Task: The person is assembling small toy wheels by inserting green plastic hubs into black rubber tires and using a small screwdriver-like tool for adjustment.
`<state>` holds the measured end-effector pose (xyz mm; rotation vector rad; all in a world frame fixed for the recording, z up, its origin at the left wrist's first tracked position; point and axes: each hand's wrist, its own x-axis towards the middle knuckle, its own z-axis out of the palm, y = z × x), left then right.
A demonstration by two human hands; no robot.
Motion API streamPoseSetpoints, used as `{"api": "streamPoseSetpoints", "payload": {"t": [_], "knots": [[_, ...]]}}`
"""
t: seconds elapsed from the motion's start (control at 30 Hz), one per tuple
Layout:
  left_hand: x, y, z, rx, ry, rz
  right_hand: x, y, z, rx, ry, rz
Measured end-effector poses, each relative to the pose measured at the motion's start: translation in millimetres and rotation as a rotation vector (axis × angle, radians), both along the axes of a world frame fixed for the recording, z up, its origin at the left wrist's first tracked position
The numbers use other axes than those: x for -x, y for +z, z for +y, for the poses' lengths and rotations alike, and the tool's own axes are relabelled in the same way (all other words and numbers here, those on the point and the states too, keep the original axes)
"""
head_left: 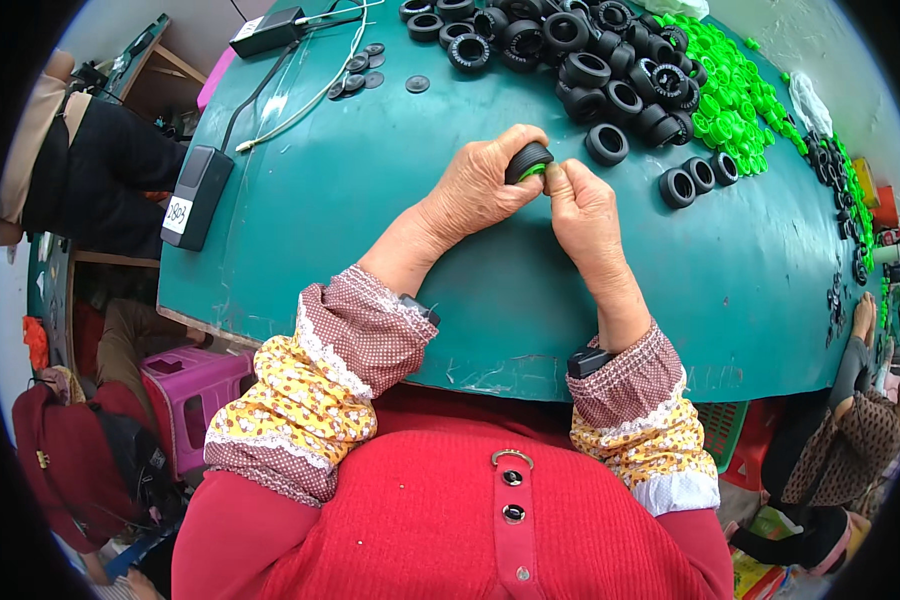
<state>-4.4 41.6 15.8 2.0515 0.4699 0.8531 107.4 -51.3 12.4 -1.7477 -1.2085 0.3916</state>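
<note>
Over the middle of the green table, my left hand (475, 188) is closed around a small black toy tyre (528, 158). A bright green wheel hub (535, 171) shows at the tyre's lower side, inside its opening. My right hand (585, 212) pinches at the edge of that hub, thumb and fingers pressed together; its fingertips partly hide the contact. Just beyond my right hand lies a single loose tyre (607, 145). Further right, a short row of three tyres (700, 176) stands on the table.
A heap of black tyres (580, 70) lies at the far side, beside a pile of green hubs (730, 95). Flat black discs (355, 80) lie at far left near a white cable (320, 98). A black power box (198, 198) sits at the left edge. Other people sit at both sides.
</note>
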Motion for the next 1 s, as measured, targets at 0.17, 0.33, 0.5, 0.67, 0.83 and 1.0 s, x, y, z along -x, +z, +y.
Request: {"api": "streamPoseSetpoints", "payload": {"t": [0.17, 0.33, 0.5, 0.67, 0.83, 1.0], "knots": [[-1, -10, 6, -0.115, -0.031, 0.127, 9, 4, -4, 0.019, -0.005, -0.111], [-1, -9, 6, -0.139, 0.002, 0.182, 7, 7, -4, 0.056, 0.022, -0.260], [7, -3, 9, -0.153, 0.074, 0.202, 6, 8, 0, 0.065, 0.066, -0.236], [33, 5, 43, 0.345, 0.287, -0.046, -11, 13, -7, 0.250, -0.058, -0.367], [26, -1, 28, 1.110, -0.098, -0.446, -27, -11, -1, 0.106, -0.073, -0.702], [19, -2, 5, 1.239, -0.086, -0.411, -30, -9, 4, 0.138, -0.100, -0.758]]}}
